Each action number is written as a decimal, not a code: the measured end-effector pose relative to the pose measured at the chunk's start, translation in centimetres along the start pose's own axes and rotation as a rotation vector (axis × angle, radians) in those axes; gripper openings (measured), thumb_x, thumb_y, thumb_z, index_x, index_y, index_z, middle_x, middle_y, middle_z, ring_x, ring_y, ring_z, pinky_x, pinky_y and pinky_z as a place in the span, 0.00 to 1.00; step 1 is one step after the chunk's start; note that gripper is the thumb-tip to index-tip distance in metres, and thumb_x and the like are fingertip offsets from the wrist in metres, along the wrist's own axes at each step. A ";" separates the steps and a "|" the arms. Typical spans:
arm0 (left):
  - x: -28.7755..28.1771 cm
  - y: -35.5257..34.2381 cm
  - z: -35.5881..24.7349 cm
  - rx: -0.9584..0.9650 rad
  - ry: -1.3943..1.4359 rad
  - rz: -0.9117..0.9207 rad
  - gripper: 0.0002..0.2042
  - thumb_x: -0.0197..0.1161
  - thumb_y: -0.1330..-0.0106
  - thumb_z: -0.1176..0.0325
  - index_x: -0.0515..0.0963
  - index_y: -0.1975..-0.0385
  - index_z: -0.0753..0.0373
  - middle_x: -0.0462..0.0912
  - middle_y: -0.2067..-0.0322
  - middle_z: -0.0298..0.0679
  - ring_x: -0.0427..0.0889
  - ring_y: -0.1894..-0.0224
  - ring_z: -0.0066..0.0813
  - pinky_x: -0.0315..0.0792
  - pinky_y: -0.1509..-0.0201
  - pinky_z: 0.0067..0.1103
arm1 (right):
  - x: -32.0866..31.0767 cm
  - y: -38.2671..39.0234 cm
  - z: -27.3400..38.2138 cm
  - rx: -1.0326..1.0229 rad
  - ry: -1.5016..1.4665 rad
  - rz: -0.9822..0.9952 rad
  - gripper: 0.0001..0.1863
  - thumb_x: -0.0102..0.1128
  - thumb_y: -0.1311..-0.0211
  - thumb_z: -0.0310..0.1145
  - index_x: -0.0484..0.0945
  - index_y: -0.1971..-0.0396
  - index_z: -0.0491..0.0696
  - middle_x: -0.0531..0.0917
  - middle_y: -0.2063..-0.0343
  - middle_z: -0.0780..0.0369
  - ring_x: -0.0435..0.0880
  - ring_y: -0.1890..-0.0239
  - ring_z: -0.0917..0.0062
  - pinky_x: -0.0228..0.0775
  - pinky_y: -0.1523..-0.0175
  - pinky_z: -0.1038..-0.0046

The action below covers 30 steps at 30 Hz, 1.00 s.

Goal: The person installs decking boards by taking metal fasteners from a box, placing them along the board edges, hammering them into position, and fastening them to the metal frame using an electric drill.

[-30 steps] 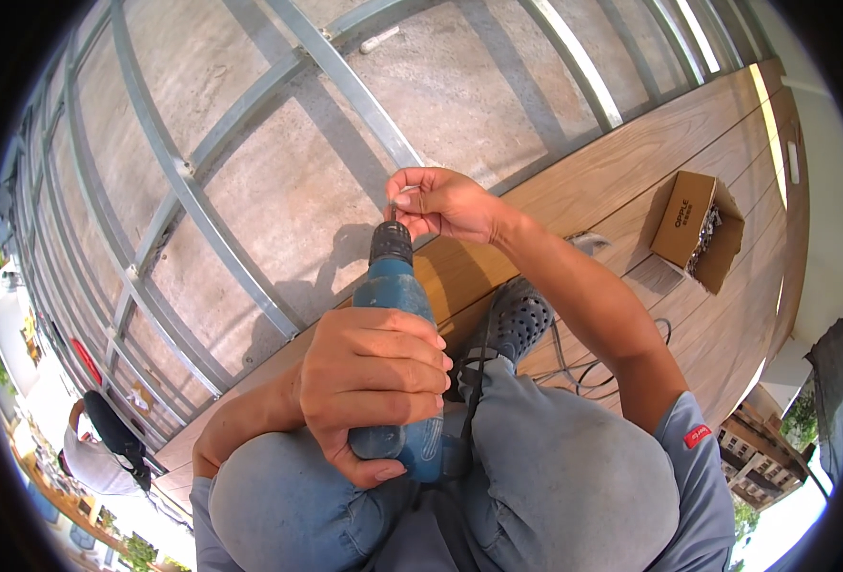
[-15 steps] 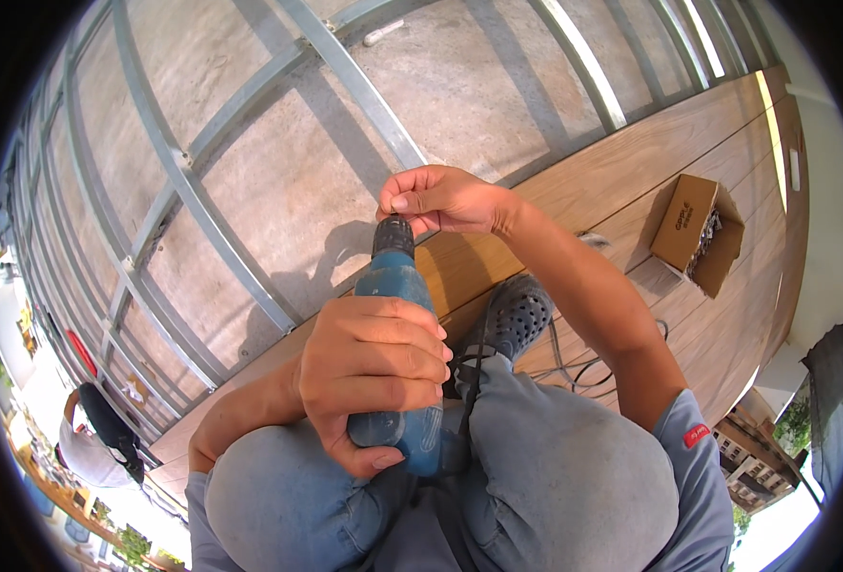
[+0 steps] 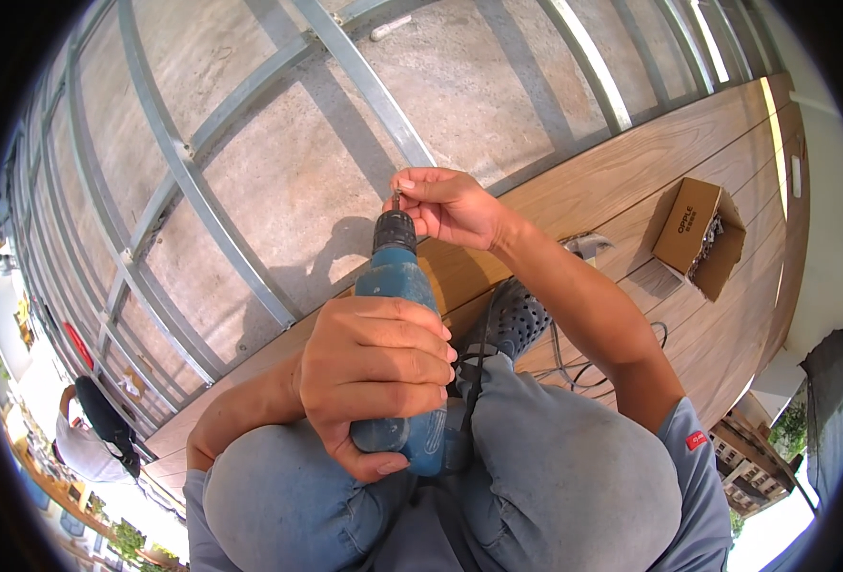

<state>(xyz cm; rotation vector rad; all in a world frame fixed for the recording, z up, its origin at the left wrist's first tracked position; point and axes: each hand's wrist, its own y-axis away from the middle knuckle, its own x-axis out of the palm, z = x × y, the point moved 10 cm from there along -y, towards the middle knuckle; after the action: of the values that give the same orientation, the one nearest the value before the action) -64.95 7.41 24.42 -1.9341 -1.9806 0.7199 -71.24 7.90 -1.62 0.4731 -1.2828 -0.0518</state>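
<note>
The blue power drill [image 3: 397,276] points away from me above my lap, its black chuck [image 3: 393,229] uppermost. Wrapped round its body is my left hand [image 3: 374,372], thumb underneath. Just beyond the chuck, my right hand [image 3: 445,205] pinches a small metal piece [image 3: 396,198] at the drill's tip; whether it is a bit or a screw I cannot tell. A dark cord runs from the drill's lower end past my right knee [image 3: 574,467]. My shoe [image 3: 517,315] shows behind the drill, on the plank deck.
Steel framing [image 3: 202,219] over concrete [image 3: 450,86] spans the far side. An open cardboard box [image 3: 679,229] of metal parts sits on the wooden planks [image 3: 726,143] at right, near loops of cable [image 3: 612,367]. A co-worker [image 3: 97,439] is crouched at the lower left.
My right fingertips have shifted slightly at the tip, and more of the small metal piece shows than half a second ago. The drill stays in my left hand, nearly still.
</note>
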 end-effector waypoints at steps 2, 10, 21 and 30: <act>0.0 0.0 0.0 -0.004 -0.003 0.000 0.23 0.61 0.41 0.48 0.82 0.70 0.69 0.87 0.70 0.49 0.89 0.65 0.46 0.84 0.58 0.39 | 0.1 -0.1 -0.2 0.011 -0.005 0.010 0.09 0.52 0.22 0.32 0.77 0.56 0.42 0.85 0.58 0.53 0.87 0.57 0.70 0.85 0.52 0.70; 0.1 0.1 -0.1 -0.003 0.004 0.006 0.23 0.62 0.41 0.49 0.82 0.69 0.68 0.87 0.69 0.48 0.89 0.64 0.46 0.84 0.57 0.39 | 0.5 -0.1 -0.5 0.049 -0.034 0.080 0.10 0.51 0.22 0.32 0.76 0.54 0.41 0.85 0.59 0.55 0.87 0.56 0.73 0.83 0.50 0.71; 0.4 0.5 0.0 0.007 0.016 0.007 0.22 0.63 0.40 0.50 0.81 0.66 0.69 0.86 0.68 0.48 0.89 0.65 0.46 0.84 0.57 0.39 | 0.7 0.6 0.0 0.009 0.027 -0.085 0.10 0.53 0.23 0.34 0.78 0.59 0.43 0.86 0.64 0.59 0.87 0.63 0.78 0.82 0.55 0.76; 0.8 0.7 0.4 -0.026 0.011 0.026 0.21 0.65 0.46 0.52 0.82 0.68 0.68 0.86 0.68 0.46 0.88 0.64 0.44 0.83 0.56 0.37 | -0.1 0.7 -0.8 0.101 0.126 -0.186 0.09 0.58 0.26 0.36 0.79 0.64 0.46 0.84 0.69 0.64 0.84 0.70 0.82 0.81 0.61 0.77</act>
<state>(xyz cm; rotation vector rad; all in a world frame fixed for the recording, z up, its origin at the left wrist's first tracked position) -64.61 8.10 23.64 -1.9778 -1.9716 0.6921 -70.72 8.83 -1.64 0.6718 -1.1185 -0.1112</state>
